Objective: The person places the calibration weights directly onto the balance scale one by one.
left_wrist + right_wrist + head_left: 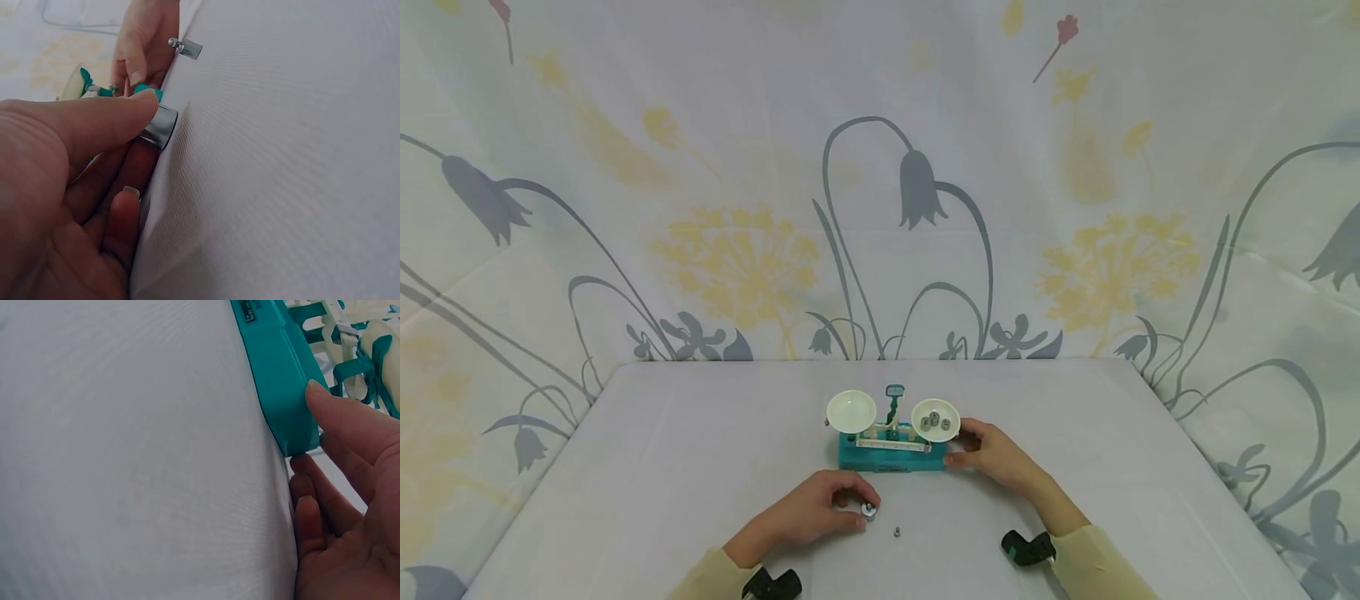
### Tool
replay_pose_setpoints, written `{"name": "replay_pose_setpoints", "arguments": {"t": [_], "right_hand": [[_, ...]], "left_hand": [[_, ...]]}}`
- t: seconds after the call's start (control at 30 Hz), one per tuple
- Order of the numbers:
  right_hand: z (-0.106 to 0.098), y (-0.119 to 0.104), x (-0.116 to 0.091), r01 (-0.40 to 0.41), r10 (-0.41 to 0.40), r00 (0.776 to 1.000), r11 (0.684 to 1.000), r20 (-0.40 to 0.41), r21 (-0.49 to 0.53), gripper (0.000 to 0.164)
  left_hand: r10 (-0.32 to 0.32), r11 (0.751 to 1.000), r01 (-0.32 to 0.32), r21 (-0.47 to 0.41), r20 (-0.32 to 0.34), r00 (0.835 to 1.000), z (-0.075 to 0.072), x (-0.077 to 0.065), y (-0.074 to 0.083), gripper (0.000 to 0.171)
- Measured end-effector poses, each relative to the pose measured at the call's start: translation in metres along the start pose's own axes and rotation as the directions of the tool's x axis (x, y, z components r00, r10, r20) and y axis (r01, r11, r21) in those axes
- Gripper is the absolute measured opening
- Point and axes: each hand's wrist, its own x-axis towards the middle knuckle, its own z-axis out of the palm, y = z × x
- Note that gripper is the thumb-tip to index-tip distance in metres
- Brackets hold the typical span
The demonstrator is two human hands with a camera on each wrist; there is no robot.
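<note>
A toy balance scale (891, 462) with a teal base stands near the middle of the table. Its left pan (851, 412) is bare, while the right pan (936, 434) bears three small metal pieces (935, 417). My right hand (996, 457) holds the right end of the base, thumb on its upper edge and fingers by the end face. In front of the scale, my left hand (820, 507) pinches a knobbed metal weight (164, 128) between thumb and fingers, low at the tabletop. A smaller metal weight (897, 532) stands apart on the cloth, right of that hand.
A white cloth (685, 450) covers the table. Behind it hangs a pale curtain (880, 275) printed with grey and yellow flowers. Black wrist cameras (1028, 548) are strapped to both forearms.
</note>
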Motion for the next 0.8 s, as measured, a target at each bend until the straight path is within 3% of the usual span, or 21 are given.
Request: {"name": "replay_pose_setpoints", "arguments": {"t": [0.37, 0.8], "right_hand": [[-0.0011, -0.0022, -0.0013, 0.0, -0.001, 1.0, 0.999, 0.011, 0.038, 0.063], [-0.0011, -0.0031, -0.0017, 0.001, -0.001, 1.0, 1.0, 0.011, 0.009, 0.063]], "left_hand": [[-0.028, 1.0, 0.029, 0.007, -0.023, 0.999, 0.0017, 0.0014, 0.0028, 0.02], [-0.045, 0.999, 0.046, 0.011, -0.05, 0.998, 0.0035, 0.0025, 0.0048, 0.019]]}}
